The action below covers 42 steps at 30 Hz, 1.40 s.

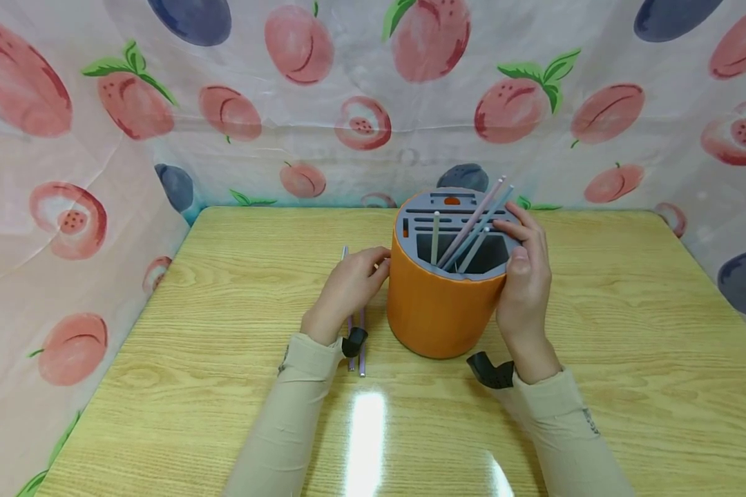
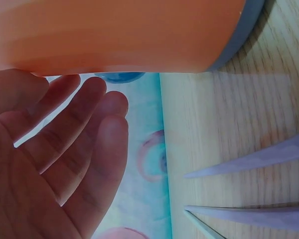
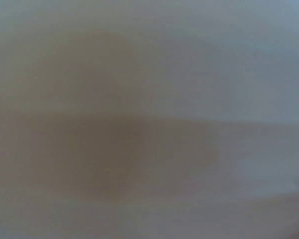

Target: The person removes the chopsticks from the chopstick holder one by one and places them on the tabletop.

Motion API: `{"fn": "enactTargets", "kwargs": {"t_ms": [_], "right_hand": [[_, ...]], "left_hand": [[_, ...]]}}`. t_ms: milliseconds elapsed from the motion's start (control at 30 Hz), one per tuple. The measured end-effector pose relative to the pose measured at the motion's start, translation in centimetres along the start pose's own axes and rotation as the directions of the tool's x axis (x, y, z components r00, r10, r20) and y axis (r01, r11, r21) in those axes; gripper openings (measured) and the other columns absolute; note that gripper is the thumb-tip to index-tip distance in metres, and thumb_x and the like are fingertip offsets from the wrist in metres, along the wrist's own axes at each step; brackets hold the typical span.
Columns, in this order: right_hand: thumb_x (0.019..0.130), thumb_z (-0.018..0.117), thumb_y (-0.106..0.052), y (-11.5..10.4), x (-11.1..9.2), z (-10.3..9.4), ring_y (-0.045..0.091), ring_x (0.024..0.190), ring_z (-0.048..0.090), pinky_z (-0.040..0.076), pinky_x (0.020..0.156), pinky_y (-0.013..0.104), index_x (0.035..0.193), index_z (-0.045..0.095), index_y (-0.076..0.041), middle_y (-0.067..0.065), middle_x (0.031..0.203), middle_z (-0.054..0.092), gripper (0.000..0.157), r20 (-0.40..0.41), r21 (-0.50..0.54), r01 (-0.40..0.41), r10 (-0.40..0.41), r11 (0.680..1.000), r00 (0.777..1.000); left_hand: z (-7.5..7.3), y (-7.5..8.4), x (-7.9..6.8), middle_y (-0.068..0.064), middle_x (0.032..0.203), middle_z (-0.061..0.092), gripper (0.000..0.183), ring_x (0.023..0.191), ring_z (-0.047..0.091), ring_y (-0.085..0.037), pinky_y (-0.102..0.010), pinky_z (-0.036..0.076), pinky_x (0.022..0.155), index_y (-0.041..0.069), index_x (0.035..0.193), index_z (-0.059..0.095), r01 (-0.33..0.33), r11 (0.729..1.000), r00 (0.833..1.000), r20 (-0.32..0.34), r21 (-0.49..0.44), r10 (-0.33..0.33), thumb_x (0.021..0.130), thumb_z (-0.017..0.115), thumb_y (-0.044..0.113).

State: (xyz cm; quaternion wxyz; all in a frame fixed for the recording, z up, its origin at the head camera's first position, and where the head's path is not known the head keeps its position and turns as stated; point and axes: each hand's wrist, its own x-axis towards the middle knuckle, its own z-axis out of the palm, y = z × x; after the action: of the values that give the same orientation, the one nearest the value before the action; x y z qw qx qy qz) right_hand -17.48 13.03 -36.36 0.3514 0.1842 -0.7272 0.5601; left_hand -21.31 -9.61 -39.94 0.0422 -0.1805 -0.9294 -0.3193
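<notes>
An orange round knife block (image 1: 438,310) with a grey slotted top stands between the two hands. Several thin pastel chopsticks (image 1: 472,228), pink, blue and pale green, lean in its large front opening. My right hand (image 1: 525,283) holds the block's right side, thumb at the front and fingers over the top rim. At the block's left side is my left hand (image 1: 348,286), fingertips right at the orange wall (image 2: 114,40); its fingers are loosely extended in the left wrist view. Purple chopsticks (image 1: 362,345) lie on the table under the left wrist. The right wrist view is a close blur.
A light wood-grain table (image 1: 224,310) carries everything. Behind and to the left hangs a fruit-print cloth (image 1: 236,159), close to the table's back edge. A pale green chopstick (image 2: 202,224) lies next to the purple ones in the left wrist view.
</notes>
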Motion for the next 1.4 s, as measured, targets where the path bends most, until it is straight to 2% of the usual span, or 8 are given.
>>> {"fn": "enactTargets", "kwargs": {"t_ms": [300, 867, 1067, 1200, 1333, 1400], "right_hand": [[0.089, 0.034, -0.056, 0.1, 0.0, 0.0, 0.021, 0.127, 0.029, 0.020, 0.104, 0.034, 0.114, 0.055, -0.001, 0.005, 0.134, 0.039, 0.064, 0.002, -0.002, -0.001, 0.001, 1.000, 1.000], [0.089, 0.034, -0.057, 0.2, 0.0, 0.0, 0.022, 0.126, 0.030, 0.023, 0.103, 0.034, 0.113, 0.054, 0.003, 0.007, 0.133, 0.041, 0.068, -0.014, 0.004, 0.018, -0.018, 1.000, 1.000], [0.089, 0.033, -0.057, 0.3, 0.0, 0.0, 0.022, 0.126, 0.030, 0.023, 0.103, 0.034, 0.113, 0.054, 0.002, 0.007, 0.133, 0.040, 0.067, -0.010, 0.001, 0.016, -0.016, 1.000, 1.000], [0.088, 0.034, -0.058, 0.2, 0.0, 0.0, 0.022, 0.126, 0.030, 0.023, 0.103, 0.034, 0.113, 0.053, 0.002, 0.007, 0.133, 0.041, 0.068, -0.012, 0.004, 0.017, -0.017, 1.000, 1.000], [0.088, 0.034, -0.059, 0.1, 0.0, 0.0, 0.022, 0.126, 0.030, 0.023, 0.103, 0.034, 0.113, 0.054, 0.002, 0.007, 0.132, 0.041, 0.069, -0.016, 0.005, 0.015, -0.015, 1.000, 1.000], [0.088, 0.034, -0.059, 0.1, 0.0, 0.0, 0.021, 0.126, 0.030, 0.023, 0.103, 0.034, 0.113, 0.054, 0.002, 0.007, 0.132, 0.041, 0.069, -0.016, 0.004, 0.012, -0.012, 1.000, 1.000]], "left_hand": [[0.4, -0.3, 0.1, 0.006, 0.090, 0.059, 0.026, 0.072, 0.049, -0.013, -0.027, 0.041, 0.065, 0.018, 0.110, 0.060, -0.018, 1.000, 1.000, 0.014, 0.013, 0.018, 0.095, 0.041, 0.028], [0.5, -0.3, 0.1, 0.006, 0.077, 0.055, 0.025, 0.065, 0.048, -0.012, -0.026, 0.040, 0.060, 0.019, 0.106, 0.061, -0.002, 1.000, 1.000, 0.003, -0.009, 0.002, 0.096, 0.040, 0.028], [0.2, 0.0, 0.1, 0.001, 0.084, 0.058, 0.028, 0.069, 0.053, -0.007, -0.024, 0.045, 0.063, 0.020, 0.096, 0.057, 0.023, 0.993, 1.000, 0.008, -0.115, -0.022, 0.097, 0.033, 0.034], [-0.1, 0.3, 0.1, 0.003, 0.086, 0.057, 0.035, 0.071, 0.056, -0.011, -0.025, 0.045, 0.062, 0.019, 0.094, 0.056, -0.012, 0.984, 0.999, -0.035, -0.180, 0.006, 0.096, 0.028, 0.040], [-0.6, 0.8, 0.1, 0.007, 0.091, 0.055, 0.042, 0.076, 0.057, -0.015, -0.025, 0.047, 0.062, 0.018, 0.105, 0.057, -0.047, 0.966, 0.996, -0.090, -0.256, 0.025, 0.095, 0.026, 0.045], [-0.9, 1.3, 0.0, 0.006, 0.095, 0.055, 0.044, 0.078, 0.056, -0.013, -0.025, 0.048, 0.061, 0.017, 0.111, 0.056, -0.063, 0.951, 0.993, -0.118, -0.302, 0.029, 0.095, 0.027, 0.046]]}}
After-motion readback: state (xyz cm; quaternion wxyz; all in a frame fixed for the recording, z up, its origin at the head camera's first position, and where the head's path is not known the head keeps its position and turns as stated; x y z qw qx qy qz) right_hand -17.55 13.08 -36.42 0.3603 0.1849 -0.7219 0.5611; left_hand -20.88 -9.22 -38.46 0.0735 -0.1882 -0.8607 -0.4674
